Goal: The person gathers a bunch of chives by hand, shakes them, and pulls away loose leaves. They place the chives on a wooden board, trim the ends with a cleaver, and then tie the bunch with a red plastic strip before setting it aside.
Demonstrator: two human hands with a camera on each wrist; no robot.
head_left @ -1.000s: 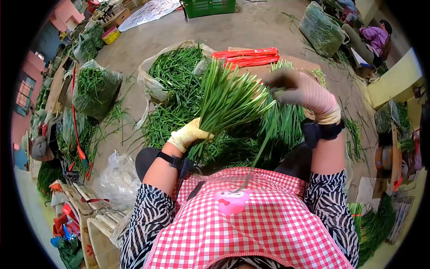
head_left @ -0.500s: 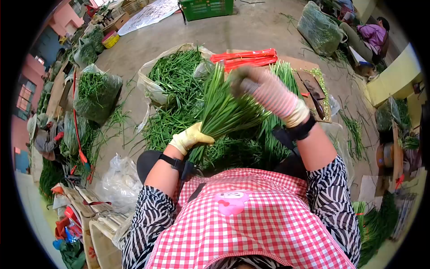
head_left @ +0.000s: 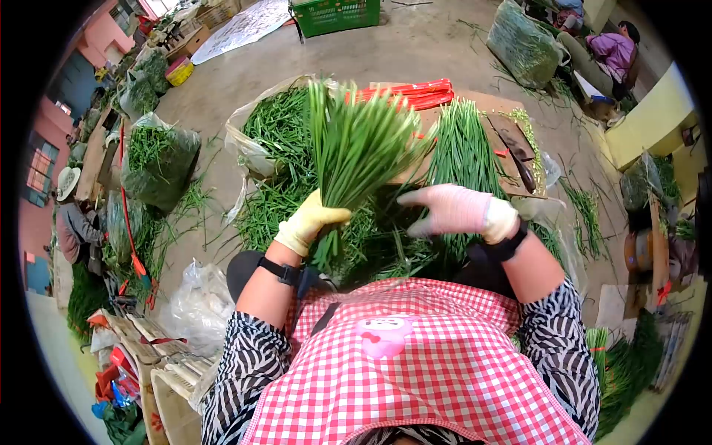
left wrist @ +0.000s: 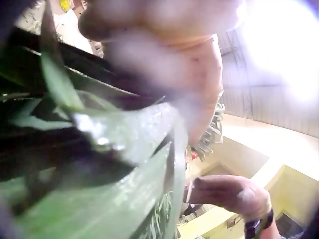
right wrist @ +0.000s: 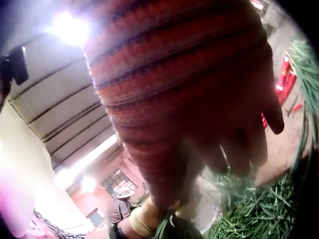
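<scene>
While left hand (head_left: 308, 221) grips chive bundle (head_left: 356, 144) upright, right hand (head_left: 452, 210) hovers apart.

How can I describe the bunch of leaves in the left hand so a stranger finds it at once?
Start at the red checked apron at the bottom. Just above it, the yellow-gloved left hand grips the bunch. Only it stands up and fans out; the other greens lie flat.

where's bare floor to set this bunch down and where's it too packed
Bare concrete floor lies between the green crate and the red ties. A narrower strip runs between the full bag and the open sack. Crowded: the board and the loose greens under the bunch the left hand grips.
</scene>
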